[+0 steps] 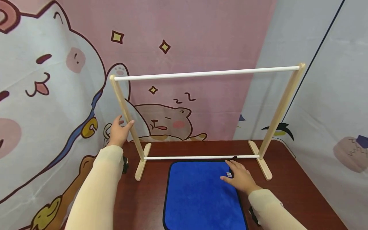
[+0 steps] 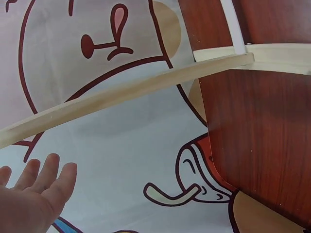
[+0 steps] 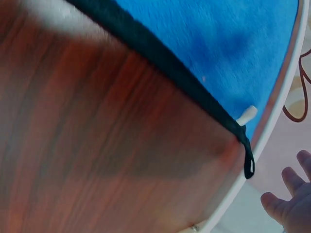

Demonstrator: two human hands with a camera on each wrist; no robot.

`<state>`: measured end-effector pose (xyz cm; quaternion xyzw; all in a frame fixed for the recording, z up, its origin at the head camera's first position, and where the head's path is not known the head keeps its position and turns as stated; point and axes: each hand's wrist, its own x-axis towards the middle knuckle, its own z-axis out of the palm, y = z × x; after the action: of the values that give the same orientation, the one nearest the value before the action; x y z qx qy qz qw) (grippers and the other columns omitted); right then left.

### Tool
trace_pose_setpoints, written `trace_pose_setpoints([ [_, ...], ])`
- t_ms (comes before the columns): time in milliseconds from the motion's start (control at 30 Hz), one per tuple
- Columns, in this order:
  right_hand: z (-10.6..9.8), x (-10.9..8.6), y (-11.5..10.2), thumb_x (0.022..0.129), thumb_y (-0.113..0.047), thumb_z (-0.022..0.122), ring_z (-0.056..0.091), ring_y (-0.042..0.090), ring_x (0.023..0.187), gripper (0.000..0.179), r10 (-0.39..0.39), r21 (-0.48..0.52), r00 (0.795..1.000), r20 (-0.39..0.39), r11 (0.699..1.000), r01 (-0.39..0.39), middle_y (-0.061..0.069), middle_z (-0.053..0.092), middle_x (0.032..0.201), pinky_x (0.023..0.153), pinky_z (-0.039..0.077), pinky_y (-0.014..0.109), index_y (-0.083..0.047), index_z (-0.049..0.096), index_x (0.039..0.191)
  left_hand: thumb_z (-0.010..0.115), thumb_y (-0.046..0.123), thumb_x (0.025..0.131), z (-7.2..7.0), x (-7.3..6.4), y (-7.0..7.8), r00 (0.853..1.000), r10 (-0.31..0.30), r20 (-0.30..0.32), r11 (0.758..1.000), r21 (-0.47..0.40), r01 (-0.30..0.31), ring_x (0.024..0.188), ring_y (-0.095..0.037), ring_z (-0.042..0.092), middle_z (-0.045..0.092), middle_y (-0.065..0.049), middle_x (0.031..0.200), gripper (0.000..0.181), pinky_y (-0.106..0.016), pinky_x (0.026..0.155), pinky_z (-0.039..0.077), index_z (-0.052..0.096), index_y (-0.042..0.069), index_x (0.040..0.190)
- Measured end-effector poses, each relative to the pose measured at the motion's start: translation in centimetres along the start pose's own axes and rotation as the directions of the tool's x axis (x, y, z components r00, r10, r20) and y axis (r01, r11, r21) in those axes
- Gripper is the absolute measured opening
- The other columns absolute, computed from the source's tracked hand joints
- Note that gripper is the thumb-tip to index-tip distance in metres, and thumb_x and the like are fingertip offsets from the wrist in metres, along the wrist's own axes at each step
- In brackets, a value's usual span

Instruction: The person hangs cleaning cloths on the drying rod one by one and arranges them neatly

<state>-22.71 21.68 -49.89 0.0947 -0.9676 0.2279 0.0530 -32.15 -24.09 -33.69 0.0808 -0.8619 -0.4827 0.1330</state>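
My left hand (image 1: 118, 130) is beside the left wooden post (image 1: 126, 111) of a rack, thumb overlapping the post in the head view. In the left wrist view that hand (image 2: 36, 196) has its fingers extended, with a gap to the post (image 2: 126, 94). A blue towel (image 1: 201, 195) with black edging lies flat on the table. Over its far right corner hovers my right hand (image 1: 240, 177), fingers spread and holding nothing. Near that corner the right wrist view shows a small white tag (image 3: 248, 115) and a black hanging loop (image 3: 249, 162).
The rack has a white top rod (image 1: 207, 74), a white lower rod (image 1: 198, 157) and a right post (image 1: 281, 110) on wooden feet. It stands on the dark red-brown table (image 1: 138, 204). A printed cartoon cloth (image 1: 201, 38) hangs behind and along the sides.
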Motion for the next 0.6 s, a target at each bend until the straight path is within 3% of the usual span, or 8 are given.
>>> trace_pose_setpoints([
  [233, 0.9, -0.2, -0.6, 0.082, -0.041, 0.075, 0.036, 0.051, 0.130, 0.078, 0.055, 0.049, 0.995, 0.078, 0.997, -0.059, 0.028, 0.042, 0.142, 0.099, 0.031, 0.070, -0.003, 0.045, 0.142, 0.054, 0.040, 0.097, 0.2, 0.5, 0.4, 1.000, -0.024, -0.006, 0.999, -0.032, 0.024, 0.131, -0.043, 0.041, 0.032, -0.023, 0.151, 0.076, -0.055, 0.106, 0.035, 0.016, 0.012, 0.156],
  [600, 2.8, 0.0, -1.0, 0.077, -0.039, 0.080, 0.039, 0.046, 0.131, 0.079, 0.069, 0.099, 0.990, 0.120, 0.992, -0.081, 0.024, 0.046, 0.140, 0.101, 0.035, 0.064, -0.005, 0.048, 0.141, 0.054, 0.037, 0.098, 0.6, 1.2, 0.7, 1.000, -0.028, -0.006, 0.994, -0.108, 0.028, 0.127, -0.042, 0.045, 0.033, -0.025, 0.148, 0.073, -0.054, 0.104, 0.038, 0.017, 0.013, 0.156],
])
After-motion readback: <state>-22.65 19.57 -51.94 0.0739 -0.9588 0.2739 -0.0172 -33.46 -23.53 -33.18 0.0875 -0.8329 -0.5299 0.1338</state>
